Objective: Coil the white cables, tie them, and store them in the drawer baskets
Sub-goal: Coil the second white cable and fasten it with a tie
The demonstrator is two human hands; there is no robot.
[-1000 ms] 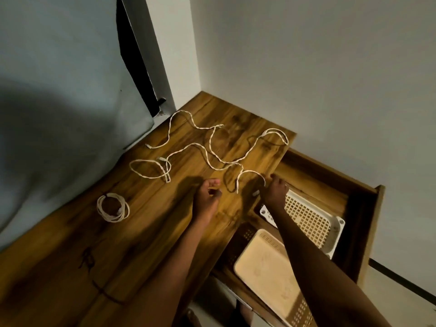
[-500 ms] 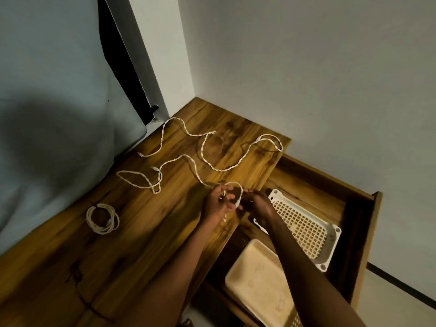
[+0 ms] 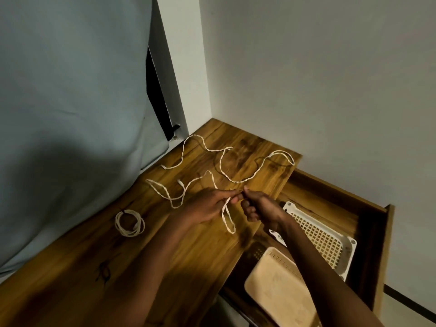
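Both hands [image 3: 207, 206] [image 3: 262, 208] pinch the white cable [image 3: 227, 217]

At frame centre the left hand [image 3: 207, 206] and right hand [image 3: 260, 207] pinch a loose white cable [image 3: 238, 179], a loop hanging below them. A coiled cable [image 3: 129, 223] lies lower left on the wooden desk [image 3: 70, 279]. Lower right, an open drawer [image 3: 368, 232] holds a white basket [image 3: 330, 241] and a beige basket [image 3: 278, 293].
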